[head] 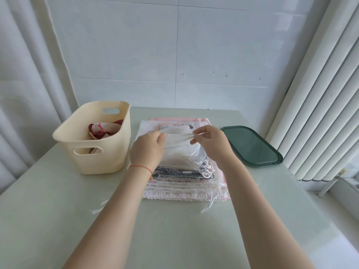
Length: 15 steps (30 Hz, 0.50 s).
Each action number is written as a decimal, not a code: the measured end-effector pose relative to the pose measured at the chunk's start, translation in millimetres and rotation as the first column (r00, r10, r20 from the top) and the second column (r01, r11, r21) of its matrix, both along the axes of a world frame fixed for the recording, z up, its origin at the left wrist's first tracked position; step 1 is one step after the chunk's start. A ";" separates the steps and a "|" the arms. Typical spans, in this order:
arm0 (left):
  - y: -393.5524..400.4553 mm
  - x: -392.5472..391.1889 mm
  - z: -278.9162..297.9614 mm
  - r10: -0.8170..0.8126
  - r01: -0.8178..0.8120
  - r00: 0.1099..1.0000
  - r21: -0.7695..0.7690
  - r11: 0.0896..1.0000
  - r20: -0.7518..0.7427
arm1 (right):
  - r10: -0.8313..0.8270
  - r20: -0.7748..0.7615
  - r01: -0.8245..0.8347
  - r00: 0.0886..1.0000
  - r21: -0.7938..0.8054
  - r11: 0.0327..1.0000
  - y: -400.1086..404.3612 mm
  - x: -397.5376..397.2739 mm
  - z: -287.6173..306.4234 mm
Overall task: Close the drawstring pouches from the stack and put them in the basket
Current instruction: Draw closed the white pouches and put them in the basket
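With a few closed pouches [101, 129] already in the cream plastic basket [101, 160], the left hand [148, 146] and right hand [210, 142] pinch a sheer white drawstring pouch [178, 135] above the thick remaining stack [184, 183].

A cream basket [101, 144] holds red-and-white pouches [103, 128]; white, pink and dark-patterned pouches form the stack [184, 183] beside a dark green lid [250, 146] on a pale green counter [58, 210].
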State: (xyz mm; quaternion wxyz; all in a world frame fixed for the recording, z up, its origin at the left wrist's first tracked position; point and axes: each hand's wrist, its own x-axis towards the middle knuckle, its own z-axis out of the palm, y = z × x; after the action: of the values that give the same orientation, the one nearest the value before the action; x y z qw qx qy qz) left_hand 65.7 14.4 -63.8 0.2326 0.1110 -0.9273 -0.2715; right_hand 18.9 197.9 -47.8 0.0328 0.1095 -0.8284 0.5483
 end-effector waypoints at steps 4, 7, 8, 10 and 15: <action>-3.4 0.2 -2.3 -0.032 0.030 0.998 0.051 0.998 0.046 | -0.008 -0.002 0.009 1.000 0.132 0.991 4.7 -3.5 -7.9; -13.2 -1.3 -0.5 0.005 -0.008 0.998 0.060 0.998 0.055 | -0.080 -0.023 0.084 0.996 0.218 0.972 12.6 -7.4 -10.6; -15.6 -0.8 0.5 0.020 -0.023 0.997 0.055 0.998 0.068 | -0.098 -0.031 0.102 0.995 0.241 0.965 15.1 -9.4 -10.9; -18.1 1.2 2.3 0.034 -0.039 0.992 0.042 0.998 0.120 | -0.113 -0.011 0.112 0.993 0.265 0.958 18.4 -11.7 -11.4; -21.9 3.4 5.1 -0.063 0.028 0.978 0.172 0.985 0.200 | -0.067 0.241 0.045 0.968 0.094 0.995 23.7 -9.6 -6.6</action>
State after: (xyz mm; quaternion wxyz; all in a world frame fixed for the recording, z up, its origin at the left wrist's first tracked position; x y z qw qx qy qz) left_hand 69.1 -7.4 -58.6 0.1195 0.1363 -0.9223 -0.3414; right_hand 9.3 221.6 -54.4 -0.0586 0.0193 -0.8523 0.5194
